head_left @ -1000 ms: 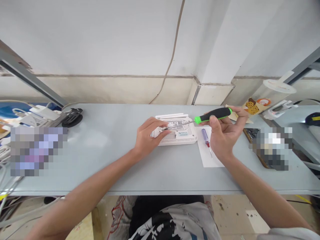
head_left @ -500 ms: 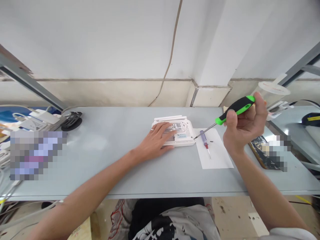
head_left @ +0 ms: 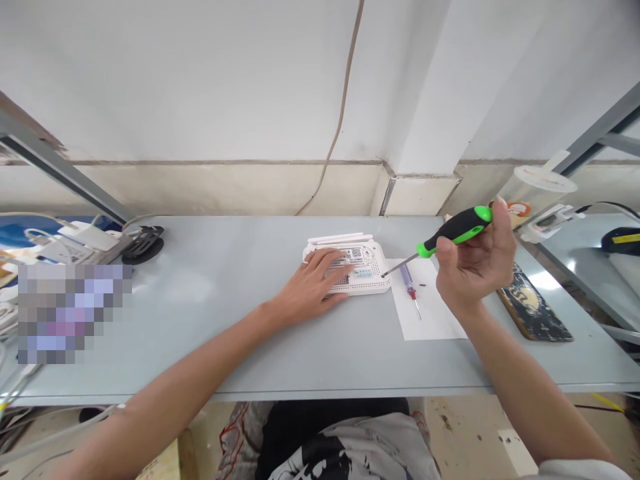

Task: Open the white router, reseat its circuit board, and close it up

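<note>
A white router [head_left: 373,283] lies on the grey table, its vented, labelled side up and its antennas folded along the far edge. My left hand [head_left: 317,277] rests flat on its left part with fingers spread, covering some of the label. In my right hand [head_left: 477,267] is a green and black screwdriver [head_left: 455,230], gripped by the handle and slanting down to the left. Its tip meets the router near the right front corner. Beside the router, a small screwdriver [head_left: 409,283] with a clear purple handle lies on a white sheet of paper [head_left: 435,320], near a tiny dark piece [head_left: 423,285].
White adapters and cables [head_left: 85,233] crowd the left end, by a black round stand [head_left: 143,245] and a blurred-out patch. A dark phone-like slab [head_left: 535,303] lies right of the paper. Behind it stands a clear plastic cup [head_left: 543,183]. Metal shelf posts flank both sides.
My right hand has moved left and slightly down, bringing the screwdriver tip from the router's corner edge further in on its surface. My left hand stays in place.
</note>
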The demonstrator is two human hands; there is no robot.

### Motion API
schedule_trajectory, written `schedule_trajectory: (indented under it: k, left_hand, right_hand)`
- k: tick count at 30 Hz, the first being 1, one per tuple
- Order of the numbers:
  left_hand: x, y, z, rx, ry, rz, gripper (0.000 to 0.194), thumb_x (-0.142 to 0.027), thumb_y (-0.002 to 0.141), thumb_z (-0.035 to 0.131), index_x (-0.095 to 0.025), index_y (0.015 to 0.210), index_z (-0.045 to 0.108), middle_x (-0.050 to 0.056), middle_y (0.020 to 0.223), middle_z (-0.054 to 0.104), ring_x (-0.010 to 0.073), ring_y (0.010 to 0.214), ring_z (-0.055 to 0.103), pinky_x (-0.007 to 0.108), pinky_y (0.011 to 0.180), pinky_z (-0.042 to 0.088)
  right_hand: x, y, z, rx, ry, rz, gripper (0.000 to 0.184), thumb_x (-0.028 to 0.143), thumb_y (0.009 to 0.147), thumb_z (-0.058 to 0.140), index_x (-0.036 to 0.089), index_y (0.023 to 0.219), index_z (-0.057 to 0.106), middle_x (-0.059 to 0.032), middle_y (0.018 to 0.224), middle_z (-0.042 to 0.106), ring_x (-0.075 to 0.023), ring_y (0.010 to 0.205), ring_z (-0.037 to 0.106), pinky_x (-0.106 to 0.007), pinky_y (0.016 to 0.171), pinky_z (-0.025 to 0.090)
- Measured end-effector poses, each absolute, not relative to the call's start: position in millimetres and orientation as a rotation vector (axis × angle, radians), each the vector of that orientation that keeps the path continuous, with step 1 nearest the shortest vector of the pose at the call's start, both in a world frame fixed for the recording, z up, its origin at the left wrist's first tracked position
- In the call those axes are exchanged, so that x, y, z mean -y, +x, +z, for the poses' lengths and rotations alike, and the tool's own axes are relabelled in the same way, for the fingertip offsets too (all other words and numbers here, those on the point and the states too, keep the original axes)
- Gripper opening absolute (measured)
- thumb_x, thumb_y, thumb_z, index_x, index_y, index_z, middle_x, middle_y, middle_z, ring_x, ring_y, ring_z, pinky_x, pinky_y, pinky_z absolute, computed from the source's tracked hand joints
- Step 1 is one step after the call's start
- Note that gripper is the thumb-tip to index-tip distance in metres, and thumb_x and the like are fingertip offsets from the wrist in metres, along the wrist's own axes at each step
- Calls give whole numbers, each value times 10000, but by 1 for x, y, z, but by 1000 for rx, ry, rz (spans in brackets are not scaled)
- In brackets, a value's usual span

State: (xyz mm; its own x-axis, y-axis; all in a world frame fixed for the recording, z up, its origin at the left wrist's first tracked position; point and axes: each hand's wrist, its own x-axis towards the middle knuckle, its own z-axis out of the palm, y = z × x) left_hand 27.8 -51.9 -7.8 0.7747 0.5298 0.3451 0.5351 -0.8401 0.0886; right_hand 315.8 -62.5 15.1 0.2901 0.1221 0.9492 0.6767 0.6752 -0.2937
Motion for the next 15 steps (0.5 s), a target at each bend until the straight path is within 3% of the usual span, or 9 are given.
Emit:
schedule_trajectory:
  k: [4, 15]
  left_hand:
    - [52, 28, -8, 870, -2946, -583, 471, -418, 1055, 571, -219, 1479, 522, 194, 1539, 504, 387, 1444, 437, 600, 1069, 498]
    - [49, 27, -10, 851, -2974, -596, 496, -430, 1059, 568, -254, 1519, 502, 173, 1553, 516, 375, 1469, 428, 590, 1070, 508]
  right_hand:
    - [63, 316, 8, 1303, -769, -452, 698, 395, 907, 753, 402, 1561, 510, -105, 1403, 678, -228, 774, 740, -369, 555, 634]
    - [64, 309, 17, 1568, -734, -408, 773, 268, 878, 815, 403, 1568, 493, -52, 1317, 741, -200, 773, 715, -355, 617, 627]
